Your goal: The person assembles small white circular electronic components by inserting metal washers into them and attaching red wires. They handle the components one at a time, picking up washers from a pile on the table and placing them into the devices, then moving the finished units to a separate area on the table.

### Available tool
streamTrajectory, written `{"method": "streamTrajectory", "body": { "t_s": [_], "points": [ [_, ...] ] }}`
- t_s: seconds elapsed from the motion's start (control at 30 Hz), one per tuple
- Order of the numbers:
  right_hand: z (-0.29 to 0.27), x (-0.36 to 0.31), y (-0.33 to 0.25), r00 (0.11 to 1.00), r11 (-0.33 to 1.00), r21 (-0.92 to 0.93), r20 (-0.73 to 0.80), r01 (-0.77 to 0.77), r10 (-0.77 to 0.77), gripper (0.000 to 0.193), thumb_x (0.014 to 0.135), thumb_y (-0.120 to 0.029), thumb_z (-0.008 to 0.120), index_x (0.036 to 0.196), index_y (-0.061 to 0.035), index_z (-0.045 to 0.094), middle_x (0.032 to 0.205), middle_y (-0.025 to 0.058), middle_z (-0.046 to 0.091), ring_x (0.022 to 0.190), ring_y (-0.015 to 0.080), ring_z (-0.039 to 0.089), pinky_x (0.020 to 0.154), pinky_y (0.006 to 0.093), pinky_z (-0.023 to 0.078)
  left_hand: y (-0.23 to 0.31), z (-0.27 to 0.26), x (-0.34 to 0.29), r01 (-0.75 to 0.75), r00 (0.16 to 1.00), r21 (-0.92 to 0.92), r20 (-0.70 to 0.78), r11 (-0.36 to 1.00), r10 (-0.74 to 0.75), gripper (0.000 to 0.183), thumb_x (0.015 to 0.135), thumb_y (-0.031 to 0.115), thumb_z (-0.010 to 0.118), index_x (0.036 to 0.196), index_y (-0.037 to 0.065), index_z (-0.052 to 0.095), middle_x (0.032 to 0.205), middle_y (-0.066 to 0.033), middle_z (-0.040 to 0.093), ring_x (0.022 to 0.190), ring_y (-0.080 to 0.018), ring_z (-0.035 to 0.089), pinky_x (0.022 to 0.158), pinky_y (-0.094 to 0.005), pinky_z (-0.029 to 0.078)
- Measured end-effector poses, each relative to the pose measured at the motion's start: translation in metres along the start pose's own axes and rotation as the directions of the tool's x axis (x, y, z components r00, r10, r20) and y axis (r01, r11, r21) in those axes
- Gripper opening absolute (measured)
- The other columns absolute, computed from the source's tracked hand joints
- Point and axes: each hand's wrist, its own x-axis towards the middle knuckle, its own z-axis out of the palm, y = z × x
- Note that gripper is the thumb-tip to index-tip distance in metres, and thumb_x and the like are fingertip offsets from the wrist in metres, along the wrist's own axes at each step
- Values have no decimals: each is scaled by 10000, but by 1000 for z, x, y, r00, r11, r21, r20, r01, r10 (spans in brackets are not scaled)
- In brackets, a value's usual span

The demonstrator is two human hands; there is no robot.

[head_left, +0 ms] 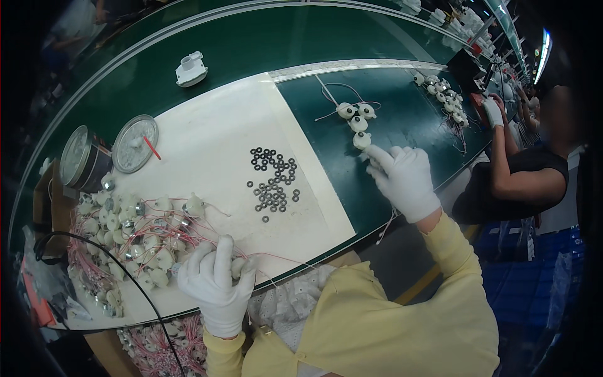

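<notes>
My left hand (217, 283), in a white glove, is closed round a small white round part (238, 267) with pink wires, at the table's near edge. Beside it lies a large heap of such wired parts (144, 232), some with shiny metal caps. My right hand (405, 182), also gloved, reaches over the green surface; its fingertips grip the edge of a wired white part (361, 140). That part lies at the near end of a small cluster of similar parts (358, 116) with black centres. Wires hang below my right hand. Many small black rings (273, 191) lie on the white sheet between my hands.
An open tin (78, 157) stands at the left, next to a round lid (135, 144) with a red stick. A white plastic piece (191, 69) sits farther back. More assembled parts (443, 97) lie at the far right, near a co-worker (527, 176). A black cable crosses the heap.
</notes>
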Motion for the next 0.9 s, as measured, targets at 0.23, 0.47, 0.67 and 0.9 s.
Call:
{"method": "streamTrajectory", "body": {
  "t_s": [0.23,0.47,0.67,0.9],
  "points": [
    [28,11,30,995,995,10,-20,-99,99,366,865,-277,786,1204,-198,673,827,21,665,759,257,671,683,419,429,5,-3,2,14,999,40,-44,999,-12,616,777,354,866,1283,80,646,938,-21,640,1002,-288,647,806,-479,455],
    [57,29,52,989,990,85,-87,-110,117,331,849,-219,783,1169,-174,713,871,31,707,817,246,698,722,415,492,3,-7,-15,18,999,45,-49,999,-16,577,862,303,813,1342,53,614,1184,-91,637,1181,-348,587,1008,-517,419],
    [54,33,61,988,862,498,-64,-93,143,353,885,-112,725,1238,-94,732,1000,112,774,895,312,748,806,408,585,2,-4,-21,26,992,50,-128,998,-20,562,866,365,802,1315,80,619,1107,-59,627,1203,-329,577,1028,-532,405],
    [16,68,76,963,905,422,-221,-49,155,356,920,-188,717,1258,-77,731,1014,156,772,906,341,750,809,426,589,3,-4,-20,21,995,58,-98,998,-15,536,846,412,809,1248,94,650,1048,-40,622,1186,-318,578,1013,-524,403]
  ]
}}
